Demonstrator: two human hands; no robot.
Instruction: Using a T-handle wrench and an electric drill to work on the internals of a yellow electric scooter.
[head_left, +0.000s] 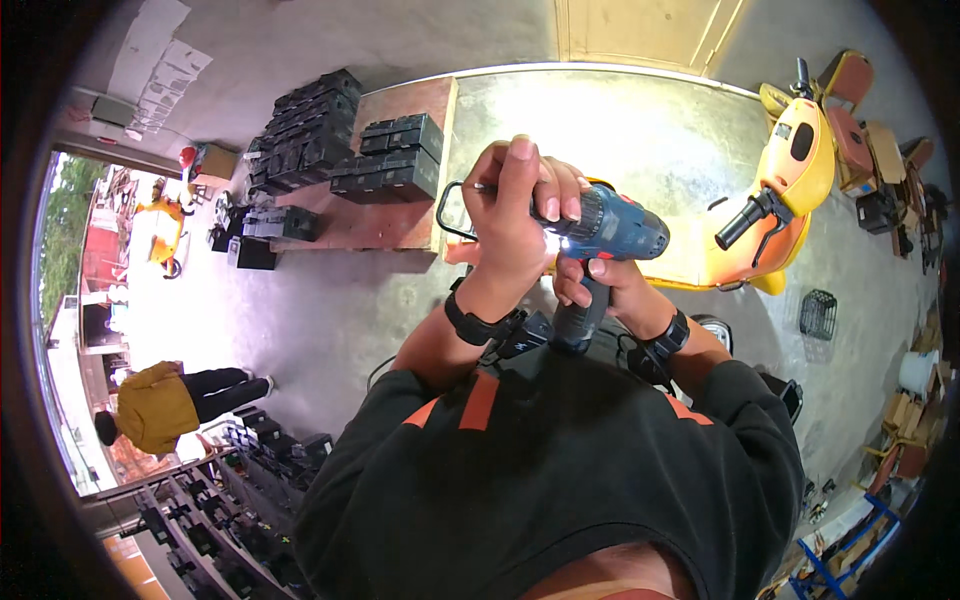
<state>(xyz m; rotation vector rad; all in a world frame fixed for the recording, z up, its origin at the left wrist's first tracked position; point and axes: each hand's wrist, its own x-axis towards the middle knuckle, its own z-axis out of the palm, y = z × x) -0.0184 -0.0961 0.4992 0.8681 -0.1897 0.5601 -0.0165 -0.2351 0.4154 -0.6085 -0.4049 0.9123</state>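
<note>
A blue and black cordless drill (632,228) is held up in front of my chest, its work light glowing. My right hand (622,286) is closed around the black grip, with the battery end close to my shirt. My left hand (515,205) closes over the drill's chuck (583,215), thumb pointing up. Whether a bit sits in the chuck is hidden by the fingers. Beside the left hand a bent black rod (440,212) sticks out; I cannot tell if that hand holds it.
A yellow scooter (790,190) stands ahead on the right. Black battery-like cases (385,172) are stacked on a wooden platform (410,232) ahead left. A person in a mustard jacket (158,408) is at far left, near shelving (200,530). A black wire basket (818,313) lies on the floor at right.
</note>
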